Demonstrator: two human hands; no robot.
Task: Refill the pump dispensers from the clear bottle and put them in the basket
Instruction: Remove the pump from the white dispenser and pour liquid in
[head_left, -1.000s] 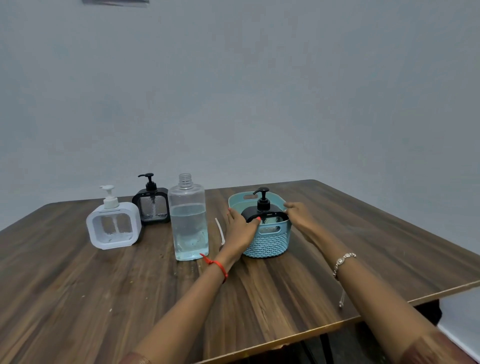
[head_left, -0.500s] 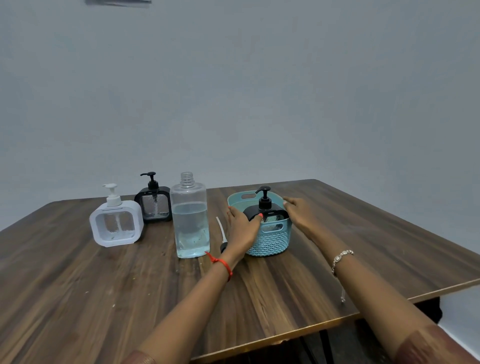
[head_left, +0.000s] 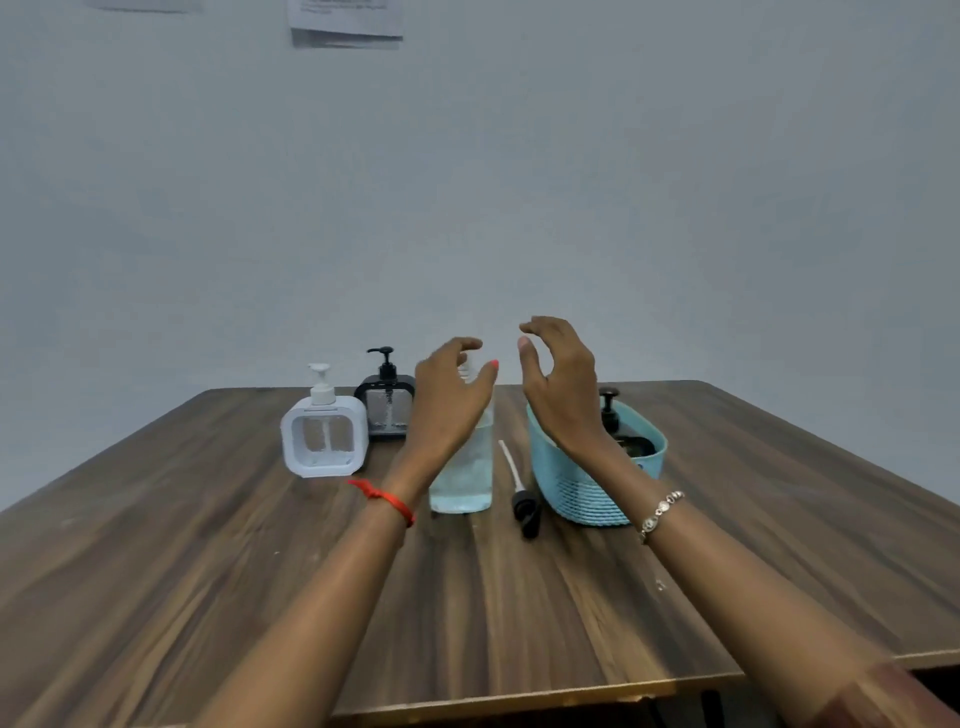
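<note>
A black pump dispenser (head_left: 618, 426) stands inside the teal basket (head_left: 582, 488) at the right of centre. Left of it stands the clear bottle (head_left: 465, 467), uncapped, partly filled with liquid and half hidden by my left hand (head_left: 449, 400). My right hand (head_left: 561, 379) hovers in front of the basket. Both hands are raised above the table, fingers apart, holding nothing. A white pump dispenser (head_left: 324, 436) and a second black pump dispenser (head_left: 387, 402) stand at the left.
A loose black pump head with a white tube (head_left: 522, 499) lies on the wooden table (head_left: 208, 571) between bottle and basket. The table's front edge runs along the bottom. A paper sheet (head_left: 345, 21) hangs on the grey wall.
Both hands have let go of the black dispenser and basket and lifted up, open. The dispenser stays in the basket. The camera has moved closer and tilted.
</note>
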